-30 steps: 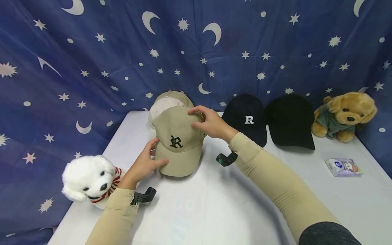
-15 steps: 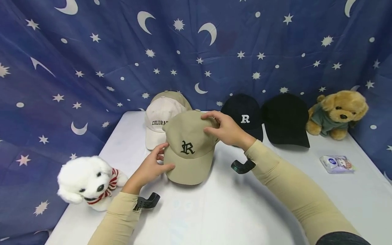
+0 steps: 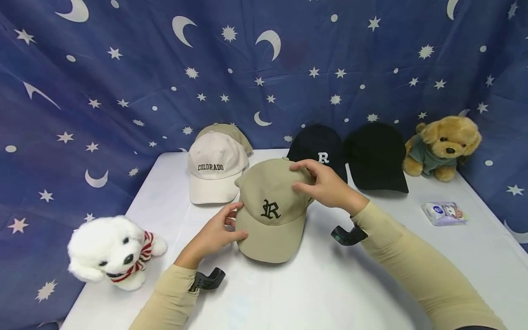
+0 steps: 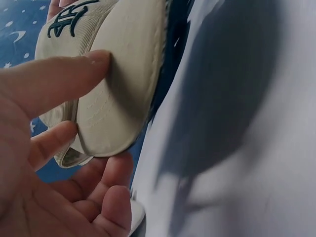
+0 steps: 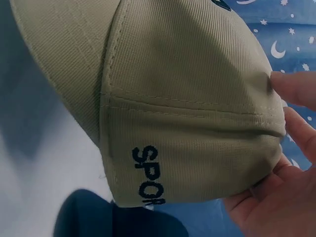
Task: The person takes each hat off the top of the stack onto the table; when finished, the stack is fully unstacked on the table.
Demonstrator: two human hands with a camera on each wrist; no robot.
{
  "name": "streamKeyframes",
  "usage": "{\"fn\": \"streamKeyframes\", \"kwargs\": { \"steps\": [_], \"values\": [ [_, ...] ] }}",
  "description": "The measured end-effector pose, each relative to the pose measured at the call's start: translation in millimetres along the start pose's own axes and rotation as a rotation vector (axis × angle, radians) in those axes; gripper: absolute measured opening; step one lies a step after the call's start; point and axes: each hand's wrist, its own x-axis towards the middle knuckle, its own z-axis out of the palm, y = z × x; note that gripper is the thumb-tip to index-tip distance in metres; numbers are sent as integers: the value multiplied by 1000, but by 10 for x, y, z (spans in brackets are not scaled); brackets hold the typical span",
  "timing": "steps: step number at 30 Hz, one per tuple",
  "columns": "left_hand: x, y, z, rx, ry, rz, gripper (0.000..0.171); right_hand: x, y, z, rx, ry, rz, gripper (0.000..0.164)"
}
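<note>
Both hands hold a khaki baseball cap [image 3: 268, 201] with a dark embroidered R, its brim toward me. My left hand [image 3: 216, 236] grips the brim's left side, thumb on top and fingers beneath, as the left wrist view shows. At the crown's upper right, my right hand [image 3: 326, 185] pinches the fabric; in the right wrist view the cap's side [image 5: 182, 133] bears dark stitched letters. A cast shadow [image 4: 217, 98] lies on the white surface below the cap. Behind it to the left sits a white COLORADO cap [image 3: 216, 167], overlapping another tan cap [image 3: 228, 130].
A navy cap [image 3: 317, 142] with a white R and a black cap [image 3: 375, 156] stand at the back. A brown plush dog [image 3: 445, 142] sits far right, near a small lilac packet [image 3: 444, 213]. A white plush dog [image 3: 111, 250] sits left on the white table [image 3: 264, 298].
Both hands have carried the khaki cap to the right and toward me, away from the white cap. The COLORADO lettering, hidden before, now shows fully. The head view has shifted slightly.
</note>
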Motion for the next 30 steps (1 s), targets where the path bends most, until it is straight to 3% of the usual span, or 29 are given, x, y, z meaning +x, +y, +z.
{"fn": "streamKeyframes", "kwargs": {
  "steps": [7, 19, 30],
  "values": [
    [69, 82, 189, 28, -81, 28, 73, -232, 63, -175, -41, 14, 22, 42],
    [349, 262, 652, 33, -211, 84, 75, -600, 175, -562, -172, 90, 71, 42],
    [564, 455, 1111, 13, -242, 102, 74, -916, 284, -893, -231, 143, 141, 44]
  ]
}}
